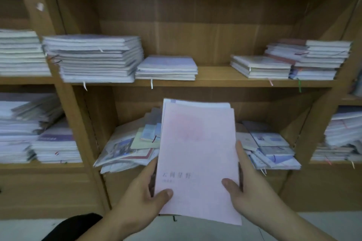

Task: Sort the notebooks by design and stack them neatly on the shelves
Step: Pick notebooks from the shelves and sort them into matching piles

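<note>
A small stack of notebooks with a pale pink cover (197,154) on top is held in front of the lower shelf. My left hand (141,193) grips its left edge, thumb on the cover. My right hand (246,188) grips the right edge, thumb on the cover too. On the upper shelf (213,79) lie neat piles: a tall white stack (94,58), a short stack (166,67) and mixed stacks (293,60) at the right. A jumbled heap of notebooks (133,146) fills the lower shelf behind the held stack, with more loose notebooks (270,148) to the right.
Wooden uprights (76,115) split the shelving into bays. The left bay holds further stacks (21,53) above and untidy piles (35,133) below. The right bay has another pile (342,133). Bare shelf board shows between the short stack and the right stacks.
</note>
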